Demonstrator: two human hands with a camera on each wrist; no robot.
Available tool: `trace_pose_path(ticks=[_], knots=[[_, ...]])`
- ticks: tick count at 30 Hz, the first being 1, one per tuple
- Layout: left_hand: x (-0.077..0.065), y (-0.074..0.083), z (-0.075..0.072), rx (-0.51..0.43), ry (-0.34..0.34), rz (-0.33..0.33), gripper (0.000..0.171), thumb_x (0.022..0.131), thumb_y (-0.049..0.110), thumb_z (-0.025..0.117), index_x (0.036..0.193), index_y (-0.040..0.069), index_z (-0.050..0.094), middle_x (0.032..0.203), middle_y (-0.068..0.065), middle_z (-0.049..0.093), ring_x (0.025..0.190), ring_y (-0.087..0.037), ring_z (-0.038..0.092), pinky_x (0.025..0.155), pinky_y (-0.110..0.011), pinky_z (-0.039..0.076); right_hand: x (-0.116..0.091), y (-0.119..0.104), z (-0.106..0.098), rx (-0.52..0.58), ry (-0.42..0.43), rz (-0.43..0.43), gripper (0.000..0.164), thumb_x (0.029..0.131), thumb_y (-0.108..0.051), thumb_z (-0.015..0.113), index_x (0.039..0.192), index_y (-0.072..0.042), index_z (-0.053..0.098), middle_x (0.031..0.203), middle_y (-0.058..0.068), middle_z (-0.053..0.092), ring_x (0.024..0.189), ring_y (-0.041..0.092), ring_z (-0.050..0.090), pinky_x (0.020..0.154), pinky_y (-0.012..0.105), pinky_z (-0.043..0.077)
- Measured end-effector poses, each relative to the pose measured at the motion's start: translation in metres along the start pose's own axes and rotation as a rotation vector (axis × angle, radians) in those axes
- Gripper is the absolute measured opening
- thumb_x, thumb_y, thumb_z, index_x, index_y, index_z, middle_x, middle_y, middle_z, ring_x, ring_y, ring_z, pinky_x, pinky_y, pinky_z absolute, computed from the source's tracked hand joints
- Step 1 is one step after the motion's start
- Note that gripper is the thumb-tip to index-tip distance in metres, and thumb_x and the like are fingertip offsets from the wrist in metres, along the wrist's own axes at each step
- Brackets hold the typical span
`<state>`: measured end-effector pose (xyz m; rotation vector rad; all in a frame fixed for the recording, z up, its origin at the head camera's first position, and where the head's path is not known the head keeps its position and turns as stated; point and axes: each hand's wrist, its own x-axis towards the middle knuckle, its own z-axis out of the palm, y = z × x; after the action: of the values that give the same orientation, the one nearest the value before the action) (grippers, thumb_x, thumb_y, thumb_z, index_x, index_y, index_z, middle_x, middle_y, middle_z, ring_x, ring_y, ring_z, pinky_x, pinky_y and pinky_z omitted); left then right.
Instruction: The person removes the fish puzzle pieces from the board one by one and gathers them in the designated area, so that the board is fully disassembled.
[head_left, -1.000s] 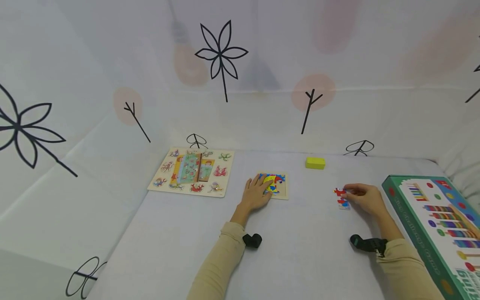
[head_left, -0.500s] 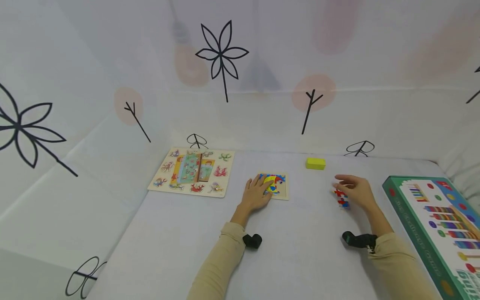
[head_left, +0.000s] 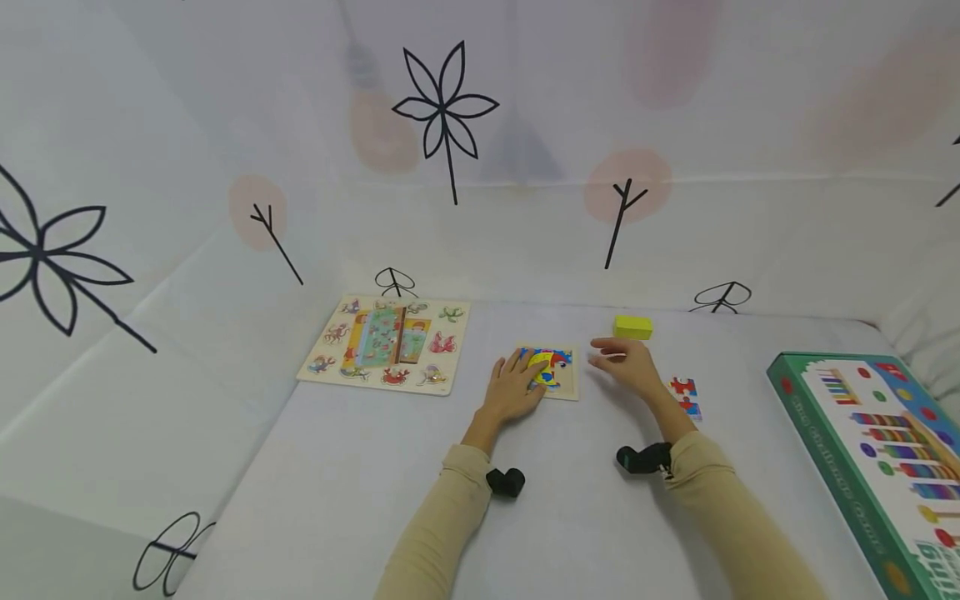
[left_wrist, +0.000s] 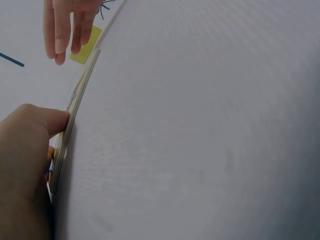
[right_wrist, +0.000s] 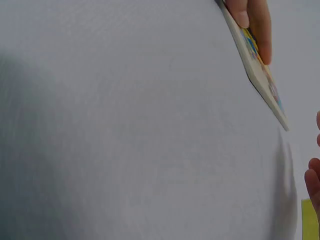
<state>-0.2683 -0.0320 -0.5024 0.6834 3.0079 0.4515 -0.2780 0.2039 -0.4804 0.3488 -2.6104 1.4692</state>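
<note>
Left hand (head_left: 516,387) rests, fingers spread, on a framed jigsaw puzzle (head_left: 573,383)
Right hand (head_left: 628,365), fingers parted and loosely bent, hovers between the puzzle and loose jigsaw pieces (head_left: 686,388) on the white tabletop (head_left: 570,517).

Pale-rimmed wooden puzzle board (head_left: 572,379), lying flat, red-and-blue jigsaw pieces (head_left: 684,387) well apart

Puzzle (head_left: 561,375): its left part is covered by the left hand (head_left: 512,390) in the head view.
Pieces (head_left: 686,390): a lower corner is hidden by the right arm (head_left: 675,421); the fine print is too small to be made out.
Right hand (head_left: 628,367): it is mostly cut off by the right wrist view's edge.
Box (head_left: 873,467): it is cut off at the right; its side lettering is blurred.
Sleeves (head_left: 438,517): both are cut off below.
</note>
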Motion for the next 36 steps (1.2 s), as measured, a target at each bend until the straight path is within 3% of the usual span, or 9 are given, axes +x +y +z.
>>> trace_pose_path(ticks=[5,10,18,22,29,36], knots=[[0.0,0.0,-0.001,0.002,0.0,0.001,0.049,0.095,0.035,0.039,0.142,0.024,0.043,0.154,-0.001,0.026,0.144,-0.023,0.015,0.115,-0.046,0.012,0.007,-0.003,0.019,0.015,-0.015,-0.032,0.033,0.083,-0.004,0.068,0.112,0.012,0.062,0.114,0.028,0.061,0.105,0.042,0.056,0.088,0.053,0.048],[0.0,0.0,-0.001,0.014,0.004,0.009,0.049,0.095,0.035,0.039,0.142,0.023,0.043,0.154,-0.003,0.027,0.143,-0.024,0.016,0.115,-0.047,0.013,0.014,-0.007,0.032,-0.053,-0.038,-0.029,0.035,0.083,-0.005,0.068,0.114,0.011,0.061,0.119,0.029,0.059,0.11,0.044,0.054,0.089,0.055,0.047],[0.001,0.0,-0.001,0.022,0.005,0.012,0.049,0.095,0.037,0.039,0.142,0.024,0.043,0.154,-0.001,0.027,0.144,-0.022,0.016,0.115,-0.047,0.013,0.018,-0.004,0.04,-0.129,-0.067,-0.002,0.046,0.08,-0.01,0.073,0.12,0.01,0.058,0.124,0.029,0.055,0.121,0.045,0.046,0.101,0.057,0.035],[0.0,0.0,-0.001,0.016,0.002,0.013,0.049,0.095,0.036,0.039,0.142,0.024,0.043,0.154,-0.002,0.027,0.144,-0.023,0.016,0.114,-0.048,0.013,0.019,-0.003,0.042,-0.169,-0.06,-0.024,0.043,0.08,-0.011,0.073,0.116,0.01,0.061,0.119,0.029,0.059,0.117,0.045,0.05,0.099,0.056,0.037],[0.0,0.0,-0.001,0.018,0.009,0.019,0.049,0.095,0.036,0.04,0.142,0.023,0.044,0.154,-0.002,0.028,0.143,-0.023,0.017,0.114,-0.047,0.014,0.02,-0.001,0.043,-0.244,-0.051,-0.169,0.033,0.08,-0.008,0.073,0.106,0.011,0.066,0.105,0.024,0.067,0.098,0.037,0.062,0.089,0.051,0.046],[0.0,0.0,-0.001,0.035,0.0,0.01,0.049,0.095,0.037,0.039,0.142,0.024,0.043,0.154,-0.001,0.027,0.144,-0.022,0.016,0.114,-0.046,0.014,0.015,-0.007,0.044,-0.223,-0.05,-0.156,0.029,0.083,-0.003,0.068,0.109,0.01,0.065,0.101,0.024,0.067,0.086,0.034,0.063,0.077,0.047,0.051]])
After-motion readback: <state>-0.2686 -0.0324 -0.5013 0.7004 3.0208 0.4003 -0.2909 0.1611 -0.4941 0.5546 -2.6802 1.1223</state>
